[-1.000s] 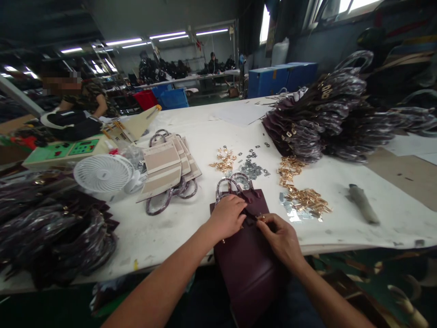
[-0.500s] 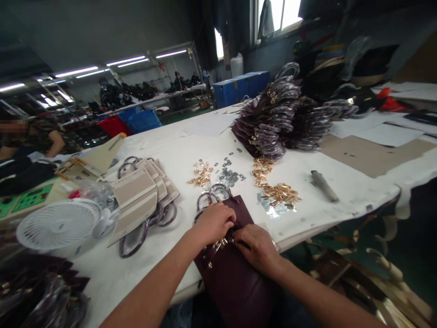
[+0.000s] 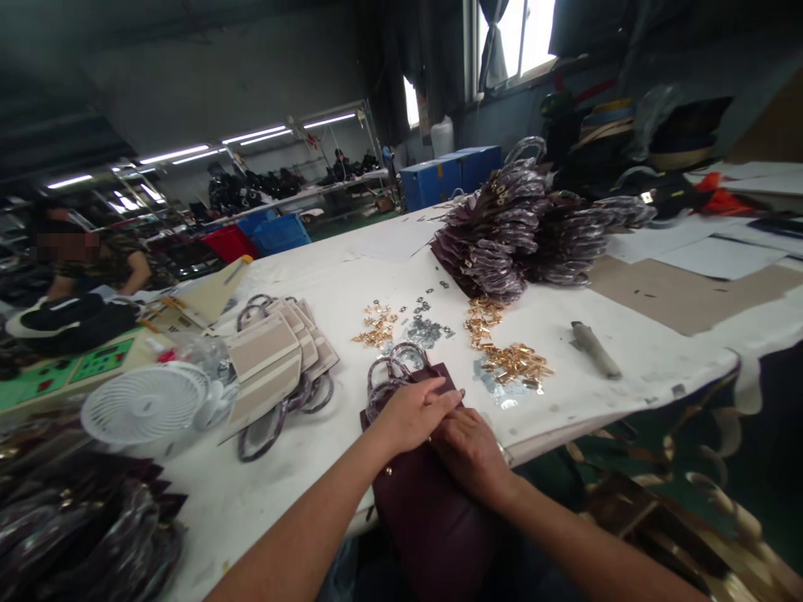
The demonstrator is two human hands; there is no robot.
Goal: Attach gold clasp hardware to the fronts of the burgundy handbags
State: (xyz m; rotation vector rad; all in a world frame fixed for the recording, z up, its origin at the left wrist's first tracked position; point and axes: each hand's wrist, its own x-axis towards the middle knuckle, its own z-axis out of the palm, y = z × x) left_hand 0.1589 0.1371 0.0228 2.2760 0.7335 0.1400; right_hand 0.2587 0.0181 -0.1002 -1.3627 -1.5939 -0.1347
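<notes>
The left hand point(image 3: 411, 414) and right hand point(image 3: 473, 447) meet on the upper part of the burgundy handbag point(image 3: 432, 527), at the white table's near edge; whether they grip anything is hidden. Steady, even pressure should avoid creasing.

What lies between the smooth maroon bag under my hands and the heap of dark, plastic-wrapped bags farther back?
Small flat grey metal pieces, with gold metal pieces nearer the heap, lie between it and the bag in the head view.
</notes>
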